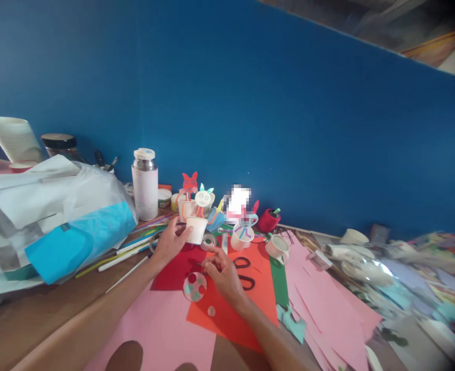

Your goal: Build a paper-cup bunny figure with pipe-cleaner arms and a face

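My left hand is closed around a small white paper cup, held upright. Out of this cup rises a paper animal figure with a round white face, green ears and orange limbs. The fingers of my right hand are pinched together over the orange paper; whatever they grip is too small to make out. Just left of those fingertips is a round disc with red, green and pale spots. A pair of scissors with black handles lies on the orange paper, beside my right hand.
Behind stand a white thermos, a cup with a red paper figure and another cup with a figure. A tape roll and a mug are near. Plastic-wrapped paper fills the left; pink sheets lie right.
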Demonstrator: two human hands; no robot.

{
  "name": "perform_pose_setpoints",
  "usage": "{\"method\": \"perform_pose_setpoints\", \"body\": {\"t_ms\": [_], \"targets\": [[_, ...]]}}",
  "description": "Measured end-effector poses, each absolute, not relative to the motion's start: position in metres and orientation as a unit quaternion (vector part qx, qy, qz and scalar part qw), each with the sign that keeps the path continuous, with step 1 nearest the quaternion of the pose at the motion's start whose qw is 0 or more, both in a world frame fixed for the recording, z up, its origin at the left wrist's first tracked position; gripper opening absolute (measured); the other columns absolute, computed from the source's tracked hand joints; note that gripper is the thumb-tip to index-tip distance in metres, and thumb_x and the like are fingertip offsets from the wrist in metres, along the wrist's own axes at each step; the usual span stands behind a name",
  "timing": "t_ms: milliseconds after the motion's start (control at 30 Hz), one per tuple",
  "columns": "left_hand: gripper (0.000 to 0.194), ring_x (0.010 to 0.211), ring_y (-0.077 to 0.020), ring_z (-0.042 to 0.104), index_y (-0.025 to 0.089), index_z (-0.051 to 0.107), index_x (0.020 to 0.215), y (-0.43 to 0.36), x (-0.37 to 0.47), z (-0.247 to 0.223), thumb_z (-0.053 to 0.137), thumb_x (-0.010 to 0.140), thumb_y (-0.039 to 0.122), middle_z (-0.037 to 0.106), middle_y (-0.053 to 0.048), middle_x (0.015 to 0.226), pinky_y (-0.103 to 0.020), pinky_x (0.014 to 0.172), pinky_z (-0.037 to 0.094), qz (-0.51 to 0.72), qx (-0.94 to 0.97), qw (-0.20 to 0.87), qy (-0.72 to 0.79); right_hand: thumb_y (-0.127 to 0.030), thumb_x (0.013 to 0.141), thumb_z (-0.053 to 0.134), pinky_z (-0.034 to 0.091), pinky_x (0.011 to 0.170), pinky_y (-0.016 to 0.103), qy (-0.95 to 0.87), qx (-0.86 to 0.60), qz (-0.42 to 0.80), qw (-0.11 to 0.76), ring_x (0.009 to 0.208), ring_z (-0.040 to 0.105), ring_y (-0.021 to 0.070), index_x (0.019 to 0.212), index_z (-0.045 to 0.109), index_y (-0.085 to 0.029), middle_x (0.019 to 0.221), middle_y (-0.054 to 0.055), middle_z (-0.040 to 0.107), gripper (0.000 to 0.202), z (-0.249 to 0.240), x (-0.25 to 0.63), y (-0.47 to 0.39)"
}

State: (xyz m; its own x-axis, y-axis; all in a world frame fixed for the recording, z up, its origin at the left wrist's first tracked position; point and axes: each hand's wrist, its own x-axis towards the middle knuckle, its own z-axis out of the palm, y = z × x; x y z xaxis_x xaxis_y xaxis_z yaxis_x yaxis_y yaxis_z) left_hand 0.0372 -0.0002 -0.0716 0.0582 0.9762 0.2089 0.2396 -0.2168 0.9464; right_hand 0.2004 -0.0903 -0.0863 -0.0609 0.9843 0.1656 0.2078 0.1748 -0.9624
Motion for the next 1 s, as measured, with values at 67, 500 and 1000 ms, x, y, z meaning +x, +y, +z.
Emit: {"method": "perform_pose_setpoints", "body": {"t_ms": [67,500,1000], "targets": [[0.051,0.082,-0.0199,0.061,0.014,0.043,0.114,0.001,0.035,-0.071,0.054,0.071,0.040,0.064,-0.009,0.092,-0.030,0.073,0.046,0.473,0.618,0.369,0.508,-0.022,0.080,0.047,0.042,0.062,0.023,-0.601,-0.496,0.407,0.476,0.064,0.053,0.0109,0.110,0.048,-0.019,0.071,-0.002,0.055,0.030,-0.085,0.200,-0.091],[0.019,0.068,-0.0143,0.054,0.018,0.057,0.078,-0.060,0.049,-0.054,0.042,0.080,0.030,0.059,-0.003,0.073,-0.023,0.066,0.042,0.446,0.755,0.301,0.375,-0.029,0.082,0.045,0.039,0.060,0.024,-0.660,-0.576,0.187,0.445,0.065,0.052,0.0138,0.081,0.060,-0.019,0.073,0.002,0.059,0.018,-0.080,0.242,-0.093],[0.028,0.054,-0.0103,0.049,0.015,0.058,0.074,-0.062,0.061,-0.073,0.040,0.081,0.035,0.055,0.000,0.062,-0.020,0.051,0.036,0.378,0.738,0.414,0.375,-0.035,0.076,0.057,0.032,0.069,0.030,-0.832,-0.514,0.041,0.206,0.076,0.050,0.0195,0.086,0.065,-0.024,0.077,0.004,0.061,0.016,-0.074,0.263,-0.092]]}}
